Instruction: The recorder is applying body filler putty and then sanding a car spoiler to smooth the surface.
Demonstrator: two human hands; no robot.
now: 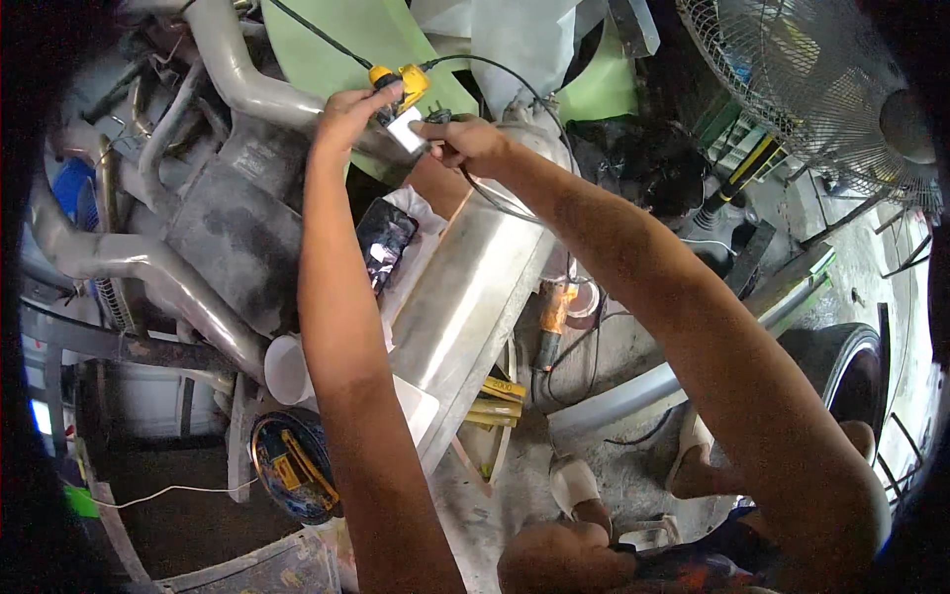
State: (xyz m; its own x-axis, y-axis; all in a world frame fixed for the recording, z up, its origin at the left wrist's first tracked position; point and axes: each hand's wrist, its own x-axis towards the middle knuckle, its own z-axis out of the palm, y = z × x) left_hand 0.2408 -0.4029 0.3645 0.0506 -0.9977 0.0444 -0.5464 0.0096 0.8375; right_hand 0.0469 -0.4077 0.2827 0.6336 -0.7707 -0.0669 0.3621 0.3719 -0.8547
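Note:
My left hand (344,121) is closed around a yellow and black extension socket (413,85), above a silver metal muffler (465,267). A white plug-in adapter (406,131) sits against the socket, between my two hands. My right hand (473,145) is closed on a black plug (438,117), its fingertips beside the adapter. From under this hand a black cord runs down. Black cables also lead from the socket toward the top and the right. Fingers partly hide where adapter and socket meet.
A phone (385,241) lies on white paper by the muffler. Bent exhaust pipes (148,262) crowd the left. An orange-bodied power tool (555,322) rests at its right side. A large wire fan (821,89) stands upper right, a tyre (836,366) below it. A white cup (287,368) is near my left forearm.

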